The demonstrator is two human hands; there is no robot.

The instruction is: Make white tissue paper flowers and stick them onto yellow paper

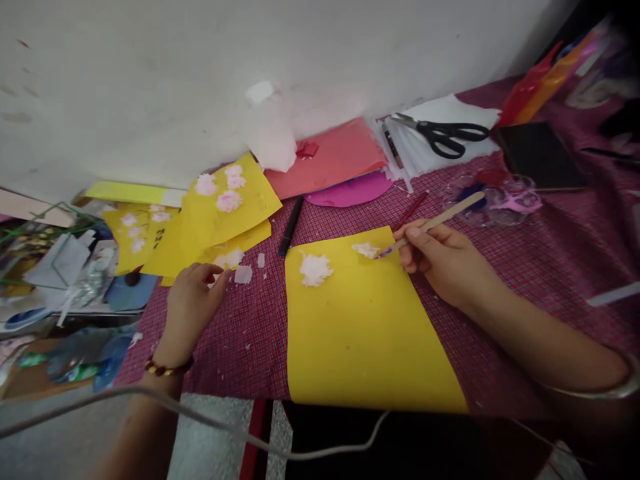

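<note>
A yellow paper sheet (pixel 360 333) lies on the red checked cloth in front of me. Two white tissue tufts sit on it, one at the upper left (pixel 315 269) and one near the top edge (pixel 366 250). My right hand (pixel 445 263) is closed round a wooden brush stick (pixel 440 220), whose tip touches the sheet beside the second tuft. My left hand (pixel 193 300) rests on the cloth left of the sheet, fingers curled and pinching at small white tissue bits (pixel 243 274).
More yellow sheets (pixel 225 213) with pink-white tufts lie at the back left. A black marker (pixel 291 227), red paper (pixel 330 157), black scissors (pixel 445 133) on white sheets and a dark phone (pixel 540 157) lie along the wall. A cable (pixel 200 413) crosses the table edge.
</note>
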